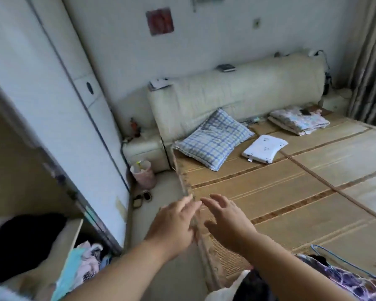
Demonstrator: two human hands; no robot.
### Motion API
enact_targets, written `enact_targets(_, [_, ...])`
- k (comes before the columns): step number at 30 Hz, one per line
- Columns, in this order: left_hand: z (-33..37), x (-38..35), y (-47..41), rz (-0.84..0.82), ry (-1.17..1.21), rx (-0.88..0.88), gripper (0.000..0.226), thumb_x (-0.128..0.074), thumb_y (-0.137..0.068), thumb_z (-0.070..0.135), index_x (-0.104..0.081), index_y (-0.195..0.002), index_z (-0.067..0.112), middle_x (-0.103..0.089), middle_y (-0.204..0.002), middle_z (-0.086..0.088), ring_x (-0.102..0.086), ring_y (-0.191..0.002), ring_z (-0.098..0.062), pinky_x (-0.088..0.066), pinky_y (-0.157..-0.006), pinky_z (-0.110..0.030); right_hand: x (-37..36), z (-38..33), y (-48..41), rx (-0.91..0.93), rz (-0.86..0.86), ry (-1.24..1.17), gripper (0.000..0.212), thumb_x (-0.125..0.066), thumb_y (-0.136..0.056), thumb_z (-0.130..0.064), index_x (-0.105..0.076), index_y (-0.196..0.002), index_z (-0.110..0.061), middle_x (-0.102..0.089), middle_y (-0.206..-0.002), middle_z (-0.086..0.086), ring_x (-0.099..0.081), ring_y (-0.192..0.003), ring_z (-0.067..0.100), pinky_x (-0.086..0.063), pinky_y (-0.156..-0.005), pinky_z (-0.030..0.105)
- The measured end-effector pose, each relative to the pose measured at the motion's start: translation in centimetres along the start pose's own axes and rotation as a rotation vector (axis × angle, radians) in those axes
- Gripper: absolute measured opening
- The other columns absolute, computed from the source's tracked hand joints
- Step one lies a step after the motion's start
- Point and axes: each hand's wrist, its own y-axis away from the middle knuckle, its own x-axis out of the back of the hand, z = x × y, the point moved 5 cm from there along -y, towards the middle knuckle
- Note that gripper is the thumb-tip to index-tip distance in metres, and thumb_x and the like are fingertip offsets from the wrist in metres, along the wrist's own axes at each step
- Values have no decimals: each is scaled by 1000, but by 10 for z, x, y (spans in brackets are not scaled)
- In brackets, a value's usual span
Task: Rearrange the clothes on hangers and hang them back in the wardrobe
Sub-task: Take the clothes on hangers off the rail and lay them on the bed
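Both hands are empty. The left hand point(174, 222) and right hand point(228, 224) reach forward side by side over the near edge of the bed point(291, 192), fingers spread and loose, fingertips close together but gripping nothing. With the palms facing down and the arms out, this looks like a pause between garments rather than a grasp.

The clothes point(343, 281) to be sorted lie in a heap on the bed's near corner, at the lower right, just under the right forearm. 1 blue hanger point(326, 254) lies at the heap's far edge. The bed probably serves as the place to lay things flat, being just beside the wardrobe point(20, 170), which stands open on the left. Inside it a black garment point(24, 242) lies on a shelf, and pale green and pink pieces point(83, 259) are bunched below it. No rail shows in this view.

No brand or label can be read. A red square point(160, 21) on the wall is too blurred to show any writing, and the patterned fabric carries no legible text.
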Motion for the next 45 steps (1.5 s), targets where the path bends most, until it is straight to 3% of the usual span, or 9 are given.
enact_targets(6, [-124, 105, 91, 214, -145, 213, 63, -51, -86, 37, -28, -145, 35, -20, -156, 2, -25, -141, -18, -25, -113, -34, -3, -166, -50, 283, 10, 88, 60, -53, -88, -38, -27, -142, -41, -23, -153, -4, -29, -138, 22, -28, -112, 38])
enact_targets(10, [-189, 184, 163, 388, -208, 365, 59, -52, -89, 35, -31, -144, 34, -16, -157, 4, -24, -140, -17, -20, -113, -28, -2, -281, -70, 452, 38, 89, 61, -51, -88, -39, -26, -143, -40, -22, -154, -4, -30, -138, 23, -27, -112, 40])
enact_targets(14, [-234, 250, 224, 538, -354, 516, 57, -53, -87, 40, -35, -141, 37, -21, -156, 6, -30, -138, -20, -26, -112, -36, 10, -378, -80, 605, 73, 32, 60, -51, -90, -41, -24, -143, -41, -19, -155, -5, -33, -136, 22, -27, -112, 38])
enact_targets(22, [-285, 365, 288, 674, -719, 729, 48, -60, -63, 43, -66, -109, 31, -60, -126, -3, -52, -123, -26, -46, -92, -51, 47, -519, -108, 879, 155, -108, 63, -55, -88, -45, -25, -143, -39, -30, -149, -5, -39, -132, 19, -33, -109, 39])
enact_targets(27, [-300, 426, 299, 695, -983, 787, 39, -61, -65, 36, -70, -103, 27, -59, -128, -7, -43, -131, -30, -23, -106, -45, 68, -584, -144, 1030, 169, -190, 61, -54, -89, -45, -25, -143, -40, -31, -147, -7, -41, -130, 20, -36, -107, 46])
enact_targets(31, [-303, 464, 300, 870, -1062, 915, 52, -71, -70, 33, -60, -120, 26, -32, -152, -9, -17, -144, -29, -15, -113, -47, 81, -634, -176, 1150, 131, -288, 61, -55, -89, -43, -28, -143, -38, -34, -145, -5, -43, -128, 18, -37, -106, 46])
enact_targets(36, [-304, 509, 294, 1042, -1100, 1118, 77, -58, -87, 27, -14, -150, 22, 16, -158, -7, 19, -144, -22, -8, -117, -43, 93, -699, -210, 1305, 16, -410, 59, -55, -89, -42, -32, -143, -33, -43, -141, -1, -48, -123, 19, -41, -102, 35])
enact_targets(41, [-306, 515, 297, 1237, -1149, 1153, 81, -51, -82, 7, -7, -150, 5, 1, -159, -9, -4, -146, -20, -3, -109, -17, 94, -758, -233, 1395, -107, -548, 51, -52, -93, -35, -39, -142, -24, -52, -137, -2, -52, -121, 17, -38, -96, 22])
enact_targets(45, [-305, 517, 297, 1280, -1253, 1162, 75, -46, -78, 13, -19, -146, -4, -20, -154, -19, -27, -141, -30, -35, -104, -37, 96, -804, -241, 1423, -174, -587, 49, -43, -98, -29, -35, -144, -13, -47, -142, 7, -45, -129, 22, -34, -100, 23])
